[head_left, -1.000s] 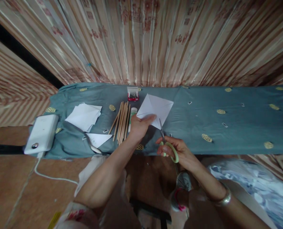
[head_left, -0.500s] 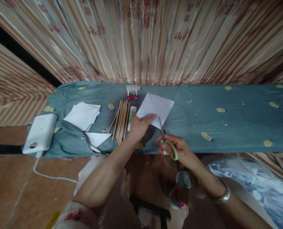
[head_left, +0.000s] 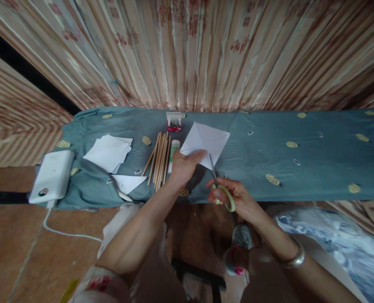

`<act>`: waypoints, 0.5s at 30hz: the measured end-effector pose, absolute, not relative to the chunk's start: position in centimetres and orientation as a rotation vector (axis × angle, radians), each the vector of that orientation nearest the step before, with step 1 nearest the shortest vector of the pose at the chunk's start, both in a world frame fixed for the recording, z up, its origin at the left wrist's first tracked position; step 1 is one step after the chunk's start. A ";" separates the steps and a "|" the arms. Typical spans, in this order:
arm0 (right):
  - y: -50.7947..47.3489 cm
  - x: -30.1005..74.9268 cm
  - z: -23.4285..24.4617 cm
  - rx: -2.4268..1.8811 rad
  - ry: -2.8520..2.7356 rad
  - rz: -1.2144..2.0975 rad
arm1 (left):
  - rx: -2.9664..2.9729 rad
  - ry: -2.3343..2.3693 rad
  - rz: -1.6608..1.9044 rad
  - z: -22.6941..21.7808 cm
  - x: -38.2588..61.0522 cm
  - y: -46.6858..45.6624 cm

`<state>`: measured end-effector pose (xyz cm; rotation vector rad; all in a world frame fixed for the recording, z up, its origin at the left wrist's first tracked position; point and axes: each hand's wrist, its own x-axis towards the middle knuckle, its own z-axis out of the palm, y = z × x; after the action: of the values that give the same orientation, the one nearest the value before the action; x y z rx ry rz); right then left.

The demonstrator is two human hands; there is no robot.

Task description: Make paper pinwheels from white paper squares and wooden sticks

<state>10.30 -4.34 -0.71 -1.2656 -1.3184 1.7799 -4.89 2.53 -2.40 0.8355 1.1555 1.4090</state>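
- Pinched the white paper square (head_left: 210, 139) in the left hand (head_left: 185, 169), thumb on top; could not tell about the fingers beneath.
- Gripped the green-handled scissors (head_left: 215, 176) in the right hand (head_left: 234, 193), blades pointing far and slightly left over the near corner; could not tell open blades from closed.
- Held the paper mid-scene, toward the near edge of the counter (head_left: 322, 168), just right of the white-capped bottle (head_left: 174, 147).
- Called, by judgement, for short, straight snips inward from that corner, with paper taut.
- Seemed wise to shift the thumb back, being just beside the blade tips.
- Saw wooden sticks (head_left: 161, 162) left of the bottle and a small red box (head_left: 174, 124) on the far side.
- Found, farther left, stacked white sheets (head_left: 108, 152), with a triangular paper (head_left: 128, 184) nearer.
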 end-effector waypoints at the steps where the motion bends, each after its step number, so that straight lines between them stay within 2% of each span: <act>1: -4.4 10.3 -0.7 -1.267 -1.311 1.786 | 0.832 1.151 1.412 -2.4 -4.9 2.5; 15: -4.3 10.2 -0.7 -1.293 -1.267 1.791 | 0.807 1.157 1.390 -2.4 -4.9 2.5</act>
<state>10.18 -4.34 -0.67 -1.2932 -1.2667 1.7906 -4.90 2.51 -2.39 0.8072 1.1567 1.3900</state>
